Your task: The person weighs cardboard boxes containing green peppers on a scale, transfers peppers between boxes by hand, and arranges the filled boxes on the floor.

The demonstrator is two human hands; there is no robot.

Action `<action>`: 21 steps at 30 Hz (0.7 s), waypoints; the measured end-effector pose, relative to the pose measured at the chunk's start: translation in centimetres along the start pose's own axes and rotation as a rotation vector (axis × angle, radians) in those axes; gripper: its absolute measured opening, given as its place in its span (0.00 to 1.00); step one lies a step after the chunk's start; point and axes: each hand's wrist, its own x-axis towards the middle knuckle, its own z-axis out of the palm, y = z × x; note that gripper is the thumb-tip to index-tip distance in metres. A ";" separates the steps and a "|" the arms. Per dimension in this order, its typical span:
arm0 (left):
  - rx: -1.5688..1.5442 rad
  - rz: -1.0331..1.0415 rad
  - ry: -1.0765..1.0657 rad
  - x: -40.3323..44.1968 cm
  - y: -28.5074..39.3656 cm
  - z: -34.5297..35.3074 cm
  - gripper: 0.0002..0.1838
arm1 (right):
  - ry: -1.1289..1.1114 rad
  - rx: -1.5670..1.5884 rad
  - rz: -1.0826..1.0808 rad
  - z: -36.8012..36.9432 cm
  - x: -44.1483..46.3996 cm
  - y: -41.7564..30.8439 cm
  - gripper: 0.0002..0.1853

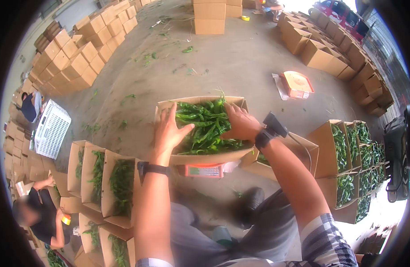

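Note:
A cardboard box [209,159] full of long green peppers [206,123] is in front of me, on top of an orange scale whose keypad panel [204,171] shows below its near side. My left hand [169,133] reaches over the box's left side, thumb and fingers apart, resting on the peppers. On the right, my right hand [241,123] lies over the peppers along that wall, its thumb spread from its fingers. Both hands touch the heap, and some fingertips are partly hidden among the peppers.
Filled boxes stand at left [108,178] and right [332,155]. A second orange scale [297,84] lies on the floor, with loose peppers [187,50] scattered about. A co-worker [44,218] at lower left holds a tape roll [66,219]. A white crate [52,129] is at left.

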 end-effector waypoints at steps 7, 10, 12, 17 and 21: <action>-0.062 -0.021 -0.395 -0.9 0.9 -3.0 0.63 | -0.057 -0.007 -0.100 0.4 1.0 0.6 0.73; -0.027 0.059 -0.343 -1.8 1.1 -1.8 0.65 | -0.041 0.014 -0.104 1.5 0.0 0.4 0.71; 0.049 0.096 -0.315 -2.1 2.4 -1.8 0.65 | -0.035 -0.021 -0.060 1.4 -0.1 -0.4 0.67; -0.193 0.088 -0.295 -1.6 0.9 -0.5 0.62 | -0.042 -0.024 -0.097 2.0 -1.1 0.1 0.64; -0.008 0.087 -0.348 -2.1 2.9 -0.8 0.62 | -0.049 -0.005 -0.087 1.9 -1.1 -0.2 0.60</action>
